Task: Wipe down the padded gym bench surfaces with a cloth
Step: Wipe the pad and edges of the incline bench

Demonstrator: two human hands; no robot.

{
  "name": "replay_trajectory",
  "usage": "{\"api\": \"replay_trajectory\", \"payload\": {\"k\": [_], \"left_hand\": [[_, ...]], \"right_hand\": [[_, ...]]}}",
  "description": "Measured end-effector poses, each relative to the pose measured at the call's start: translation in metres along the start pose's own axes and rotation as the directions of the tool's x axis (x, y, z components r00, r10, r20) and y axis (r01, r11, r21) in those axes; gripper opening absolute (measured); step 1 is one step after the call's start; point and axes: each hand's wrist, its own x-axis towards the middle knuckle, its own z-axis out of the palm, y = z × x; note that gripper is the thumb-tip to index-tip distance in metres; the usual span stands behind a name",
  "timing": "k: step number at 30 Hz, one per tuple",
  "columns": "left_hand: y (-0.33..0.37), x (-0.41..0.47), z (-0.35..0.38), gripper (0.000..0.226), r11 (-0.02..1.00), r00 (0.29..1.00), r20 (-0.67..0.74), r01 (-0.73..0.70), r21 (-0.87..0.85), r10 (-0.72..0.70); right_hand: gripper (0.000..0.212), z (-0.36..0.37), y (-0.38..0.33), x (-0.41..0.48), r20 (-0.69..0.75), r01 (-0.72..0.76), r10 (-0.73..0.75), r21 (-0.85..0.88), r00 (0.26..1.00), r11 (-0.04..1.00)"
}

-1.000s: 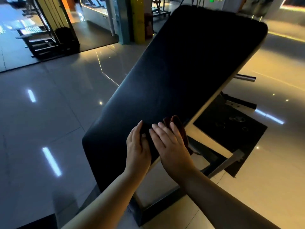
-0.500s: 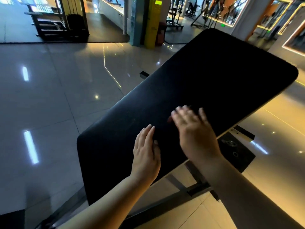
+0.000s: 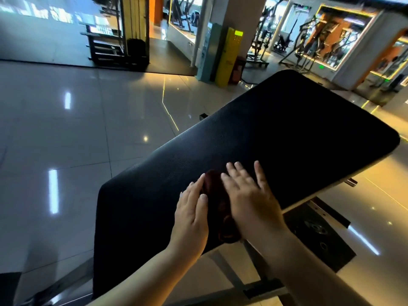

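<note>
Both grips lie flat with straight fingers, grasping nothing. My left grip (image 3: 191, 215) rests on the pad (image 3: 287, 140) with its fingertips touching the left side of the cloth (image 3: 217, 195). My right grip (image 3: 251, 199) presses down on the cloth's right side, fingers spread and pointing away from me.

From where I watch, the pad's long axis runs from near left to far right across the view, with its rounded far end toward the gym machines. The dark red cloth is bunched into a long roll between the two grips. It runs from beside the fingertips back toward the wrists, across the pad's width. Its near end reaches the pad's right edge. Glossy floor (image 3: 66, 151) lies to the left, and a black mat (image 3: 331, 250) sits under the right edge.

Half a second ago the grips were apart, and the cloth was almost hidden under the right one. Now they sit close together and most of the roll shows. A second ago both were at the pad's right edge, with the cloth poking out past the right fingertips. The view now takes in more of the room beyond.
</note>
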Motion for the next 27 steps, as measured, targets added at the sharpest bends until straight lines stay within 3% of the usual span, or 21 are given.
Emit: {"api": "replay_trajectory", "payload": {"k": [2,5,8,11,13,16,18,20,21,23,25,27], "left_hand": [[0.01,0.003,0.016,0.055,1.0,1.0,-0.013,-0.009,0.021,0.01],[0.018,0.007,0.031,0.05,0.992,0.997,-0.077,0.013,0.128,-0.003],[0.025,0.015,0.027,0.03,0.994,0.991,-0.088,0.101,-0.029,-0.103],[0.026,0.03,0.024,0.037,0.978,0.93,-0.312,0.208,0.016,-0.193],[0.03,0.033,0.034,0.042,0.966,0.918,-0.347,0.24,0.099,-0.192],[0.049,0.018,0.064,0.048,0.959,0.971,-0.219,-0.027,0.281,0.092],[0.048,0.006,0.074,0.06,0.882,0.949,-0.154,-0.183,0.434,0.273],[0.038,0.002,0.065,0.069,0.826,0.943,-0.117,-0.208,0.524,0.312],[0.028,0.003,0.056,0.07,0.824,0.953,-0.144,-0.147,0.547,0.265],[0.01,0.004,0.031,0.071,0.871,0.938,-0.345,0.141,0.47,0.035],[0.0,0.007,0.013,0.067,0.878,0.811,-0.54,0.409,0.247,-0.226],[0.009,0.006,0.024,0.07,0.902,0.796,-0.567,0.383,0.199,-0.213]], "right_hand": [[0.062,0.0,-0.007,0.001,0.048,0.118,-0.117,-0.013,0.992,0.993],[0.058,-0.015,0.018,0.007,0.021,0.129,-0.128,-0.044,0.992,0.991],[0.053,-0.021,0.05,0.004,-0.063,0.089,-0.09,-0.02,0.994,0.996],[0.047,-0.016,0.067,0.0,-0.101,0.184,-0.183,-0.007,0.978,0.983],[0.047,-0.016,0.075,0.004,-0.127,0.207,-0.207,-0.013,0.97,0.978],[0.047,-0.02,0.085,0.011,-0.121,0.206,-0.207,-0.023,0.971,0.978],[0.051,-0.02,0.086,0.012,-0.078,0.223,-0.229,-0.077,0.97,0.972],[0.058,-0.018,0.083,0.011,-0.054,0.232,-0.24,-0.123,0.969,0.965],[0.059,-0.018,0.082,0.01,-0.051,0.225,-0.233,-0.129,0.971,0.966],[0.061,-0.018,0.081,0.01,-0.04,0.22,-0.227,-0.125,0.973,0.967],[0.065,-0.018,0.082,0.011,-0.021,0.229,-0.233,-0.124,0.972,0.966],[0.068,-0.017,0.082,0.011,-0.003,0.234,-0.236,-0.123,0.972,0.964]]}}
